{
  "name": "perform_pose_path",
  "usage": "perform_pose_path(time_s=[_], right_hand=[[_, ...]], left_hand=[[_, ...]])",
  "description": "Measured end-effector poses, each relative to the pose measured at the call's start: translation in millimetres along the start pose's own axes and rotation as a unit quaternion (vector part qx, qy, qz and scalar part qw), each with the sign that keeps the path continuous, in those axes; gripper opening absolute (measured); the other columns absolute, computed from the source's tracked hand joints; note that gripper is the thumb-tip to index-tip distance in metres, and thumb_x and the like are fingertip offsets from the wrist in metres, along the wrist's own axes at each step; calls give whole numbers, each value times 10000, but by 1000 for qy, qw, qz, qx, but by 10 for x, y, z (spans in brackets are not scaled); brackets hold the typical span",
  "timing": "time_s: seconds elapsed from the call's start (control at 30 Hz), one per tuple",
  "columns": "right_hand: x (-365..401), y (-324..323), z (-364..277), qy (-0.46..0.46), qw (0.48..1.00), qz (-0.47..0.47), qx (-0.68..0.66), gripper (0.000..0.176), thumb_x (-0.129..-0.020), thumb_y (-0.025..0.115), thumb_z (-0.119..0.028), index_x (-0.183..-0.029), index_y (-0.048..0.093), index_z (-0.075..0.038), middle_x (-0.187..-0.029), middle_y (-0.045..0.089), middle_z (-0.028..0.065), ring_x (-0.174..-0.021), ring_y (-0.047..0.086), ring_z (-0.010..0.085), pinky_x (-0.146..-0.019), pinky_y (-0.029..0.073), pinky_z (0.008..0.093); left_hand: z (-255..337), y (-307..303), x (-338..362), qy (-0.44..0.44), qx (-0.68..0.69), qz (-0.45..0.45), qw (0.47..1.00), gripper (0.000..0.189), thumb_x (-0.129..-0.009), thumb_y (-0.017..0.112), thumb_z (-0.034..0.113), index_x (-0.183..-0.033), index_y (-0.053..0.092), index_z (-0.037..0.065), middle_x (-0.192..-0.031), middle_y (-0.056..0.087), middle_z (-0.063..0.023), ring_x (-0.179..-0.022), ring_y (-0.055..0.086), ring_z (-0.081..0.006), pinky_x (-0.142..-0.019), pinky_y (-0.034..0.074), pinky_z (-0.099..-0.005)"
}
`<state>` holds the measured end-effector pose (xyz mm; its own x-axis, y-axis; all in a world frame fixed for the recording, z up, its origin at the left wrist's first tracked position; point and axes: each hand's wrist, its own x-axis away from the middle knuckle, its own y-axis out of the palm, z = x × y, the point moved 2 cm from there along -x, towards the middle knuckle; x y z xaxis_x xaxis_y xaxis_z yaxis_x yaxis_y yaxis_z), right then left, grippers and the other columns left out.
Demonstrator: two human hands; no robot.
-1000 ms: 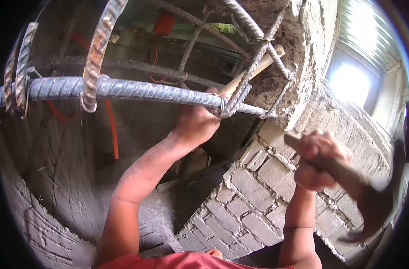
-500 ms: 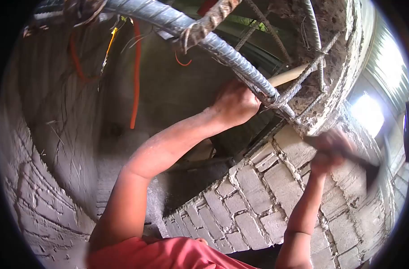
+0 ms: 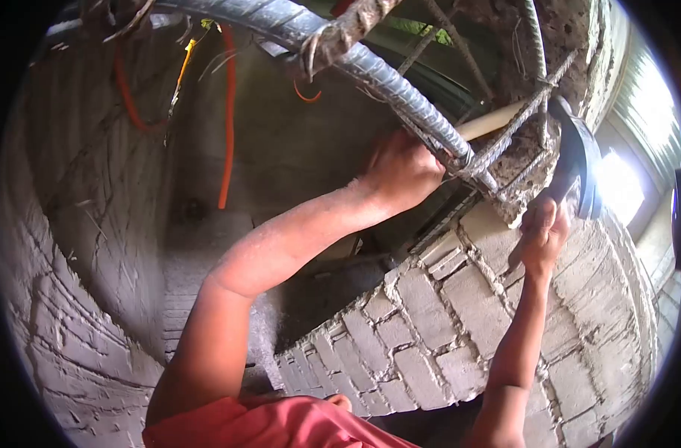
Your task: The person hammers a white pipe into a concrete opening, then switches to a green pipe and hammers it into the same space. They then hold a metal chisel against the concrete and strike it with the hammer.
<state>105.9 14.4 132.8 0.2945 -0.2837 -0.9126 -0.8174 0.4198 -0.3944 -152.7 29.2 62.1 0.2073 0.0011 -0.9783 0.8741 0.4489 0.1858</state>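
Closed round stick (image 3: 492,122) with left hand (image 3: 409,173), toward 2 o'clock; clenched on hammer (image 3: 581,164) with right hand (image 3: 544,230), head near stick's far end.

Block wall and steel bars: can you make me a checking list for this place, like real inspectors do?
Surface: block wall, rough, with uneven mortar in the joints.
Job's things: hammer raised beside the rough concrete; pale rod reaching behind the thin bars.
Clutter: too dark below to tell.
Hands: left hand closed at the rod's lower end; right hand gripping the hammer's handle.
Cables: orange line hanging, cable or hose unclear.
Surroundings: thick ribbed bar overhead; bright opening at right.
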Motion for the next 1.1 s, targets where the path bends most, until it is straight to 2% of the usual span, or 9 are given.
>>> perform_pose_path(time_s=[0.23, 0.33, 0.4, 0.5, 0.67, 0.7, 0.77, 0.8, 1.1], right_hand=[[145, -359, -556, -260, 936, 52, -233, 554, -1036, 430, -503, -745, 551, -47, -772, 555, 63, -665, 549, 163, -547, 435, 300], [29, -224, -47, -316, 919, 82, 221, 437, -1065, 452, -357, -755, 539, -61, -743, 538, 55, -657, 550, 168, -545, 453, 316], [-28, -76, 65, 40, 999, 7, 33, 559, -1056, 370, -489, -723, 514, -64, -651, 513, 37, -472, 447, 150, -454, 394, 283], [16, -140, -315, -144, 983, 83, -78, 583, -997, 464, -593, -725, 490, -78, -652, 476, 18, -501, 443, 111, -424, 369, 260], [60, -210, -542, -341, 881, 101, -310, 257, -973, 493, -252, -823, 596, -70, -686, 532, 31, -636, 506, 146, -610, 454, 308], [16, -298, -101, -334, 939, 75, 42, 338, -1020, 483, -359, -863, 610, -88, -675, 534, 17, -646, 519, 138, -624, 457, 301], [-103, -151, 4, 113, 990, -7, 83, 406, -1042, 442, -382, -811, 570, -73, -640, 489, -1, -509, 456, 116, -480, 397, 281], [-141, -109, -4, 159, 987, -16, 19, 435, -1047, 436, -416, -796, 531, -73, -634, 483, -2, -497, 440, 97, -469, 378, 275], [967, -161, 27, 26, 985, 95, -140, 661, -909, 487, -716, -828, 485, -60, -625, 496, 33, -551, 488, 123, -486, 381, 260]], left_hand=[[11, -25, -11, -39, -20, -28, 999, 281, -945, 645, 286, -854, 634, 20, -651, 611, -151, -589, 609, -325, -536, 449, -436], [-61, 19, 15, -51, -2, -49, 998, 271, -940, 648, 278, -849, 631, 23, -679, 621, -158, -618, 614, -323, -559, 455, -437], [2, -7, -42, -116, 25, -79, 990, 253, -912, 676, 263, -854, 638, 19, -728, 643, -171, -675, 638, -332, -596, 468, -434], [-40, 17, -43, -65, 28, -41, 997, 243, -909, 682, 252, -850, 647, 19, -736, 652, -172, -686, 653, -319, -602, 474, -428], [-122, -14, -23, -77, -26, -51, 995, 274, -924, 667, 278, -891, 665, 7, -738, 662, -175, -699, 666, -319, -617, 487, -424], [-110, -21, -36, -67, -17, -48, 997, 288, -923, 669, 290, -891, 665, 4, -735, 664, -174, -691, 665, -318, -611, 487, -419], [-112, 20, -51, -13, 20, 0, 1000, 316, -925, 672, 310, -887, 662, -4, -723, 664, -172, -672, 660, -317, -593, 480, -414], [-45, 11, -17, -13, 24, -12, 1000, 316, -925, 672, 310, -887, 662, -4, -723, 664, -172, -672, 660, -317, -593, 480, -414], [-286, -106, 377, -19, -110, -32, 993, 166, -942, 628, 160, -872, 662, 14, -732, 640, -188, -701, 615, -429, -610, 467, -460]])
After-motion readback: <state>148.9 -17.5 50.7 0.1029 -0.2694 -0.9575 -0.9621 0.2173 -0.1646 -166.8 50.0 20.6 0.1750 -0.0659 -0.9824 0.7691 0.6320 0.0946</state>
